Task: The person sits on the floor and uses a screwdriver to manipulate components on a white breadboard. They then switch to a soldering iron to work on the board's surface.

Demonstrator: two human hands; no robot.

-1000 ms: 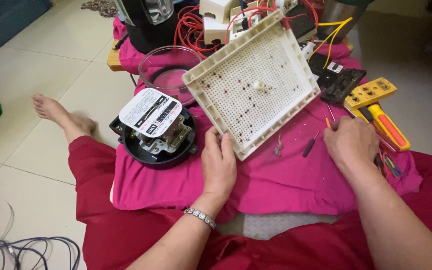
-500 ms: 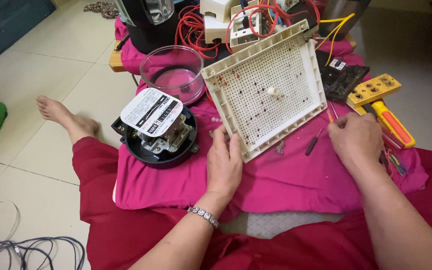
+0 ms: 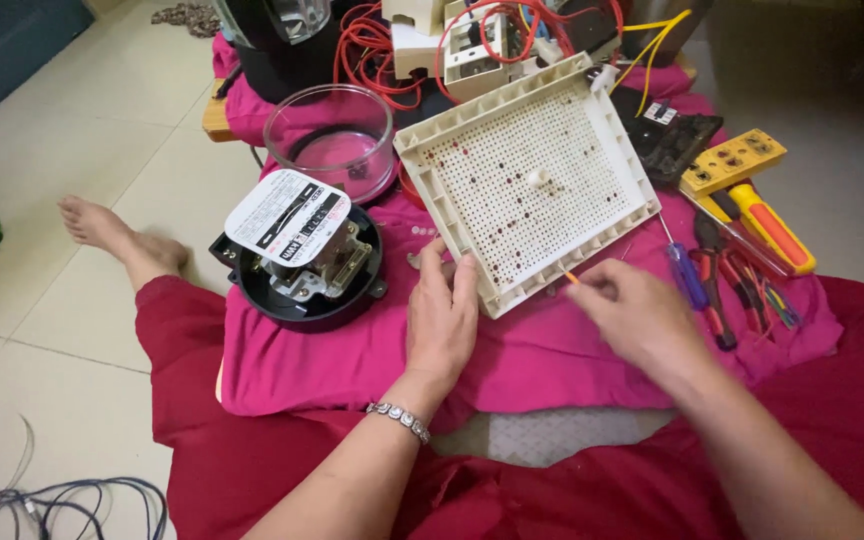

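Note:
A cream perforated panel (image 3: 537,185) lies tilted on a pink cloth (image 3: 352,350), with a small white part at its middle. My left hand (image 3: 442,315) rests on the cloth, fingers spread and touching the panel's near left edge. My right hand (image 3: 632,315) sits just below the panel's near right edge and pinches a thin orange-tipped piece (image 3: 572,279). An opened black round meter (image 3: 302,255) with a white label plate stands left of my left hand.
A clear round cover (image 3: 332,140) stands behind the meter. Red wires (image 3: 372,45) and white electrical parts crowd the back. A blue screwdriver (image 3: 687,275), red pliers (image 3: 722,290), an orange screwdriver (image 3: 767,225) and a yellow block (image 3: 732,160) lie right. Grey cables (image 3: 42,495) trail on the floor.
The panel has dropped from a raised tilt to lie lower on the cloth. My right hand moved left from the tools to the panel's near edge. My left hand stayed at the panel's corner.

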